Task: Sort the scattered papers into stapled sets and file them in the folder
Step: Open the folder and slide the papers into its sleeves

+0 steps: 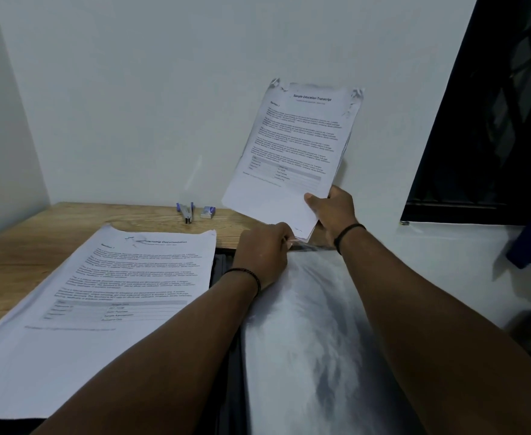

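Papers headed "Sample Education Transcript" (295,152), a set with crumpled top corners, stand nearly upright in front of the white wall (132,89), their bottom corner meeting the mouth of a clear plastic sleeve (314,324). Head view: my right hand (331,211) grasps this set at its lower right edge, thumb on the printed face and fingers behind. My left hand (262,254), fingers curled, pinches the top edge of the sleeve just beside the set's bottom corner. The sleeve belongs to a dark folder (223,356) lying open on the wooden table (22,255), and it reflects light in grey streaks. To the left of the folder lies a second set headed "Internship Documentation" (101,293), flat on the table, its near edge running past the table's front. At the back of the table, near the wall, a purple-and-grey stapler (186,211) lies just beside a small box of staples (208,212). Each wrist bears a thin dark band. A dark window (484,120) fills the right side.
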